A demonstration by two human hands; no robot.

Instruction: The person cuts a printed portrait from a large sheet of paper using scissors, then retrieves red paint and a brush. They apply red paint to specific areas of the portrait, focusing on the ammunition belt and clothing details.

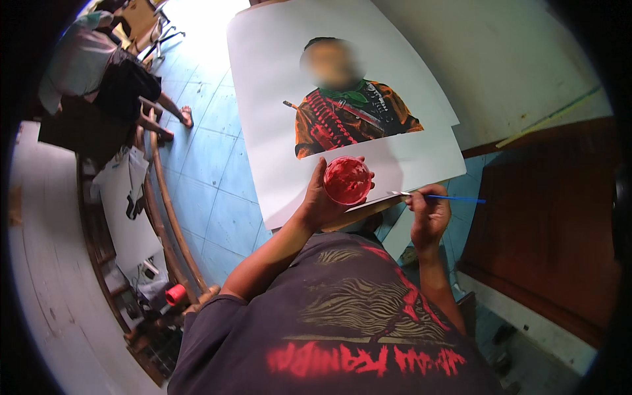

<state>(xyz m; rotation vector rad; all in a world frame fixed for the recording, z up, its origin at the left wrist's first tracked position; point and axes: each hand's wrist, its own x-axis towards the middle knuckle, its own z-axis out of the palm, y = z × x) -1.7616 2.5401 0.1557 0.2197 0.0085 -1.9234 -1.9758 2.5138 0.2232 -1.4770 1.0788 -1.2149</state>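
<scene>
My left hand (320, 201) holds a small round pot of red paint (347, 180) in front of the lower edge of a large white sheet (270, 125). The sheet carries a painted half-figure in orange, red and black clothing with a green collar (349, 115). My right hand (429, 214) grips a thin blue-handled paintbrush (441, 197), held level, its tip pointing left toward the pot and close to the sheet's lower right corner. The sheet rests on a brown board (359, 214) whose edge shows below it.
Pale blue floor tiles (207, 178) lie to the left. A curved wooden chair frame (168, 210) with papers and a red roll (175, 294) stands at lower left. Another person (99, 66) sits at upper left. A dark wooden panel (546, 217) is on the right.
</scene>
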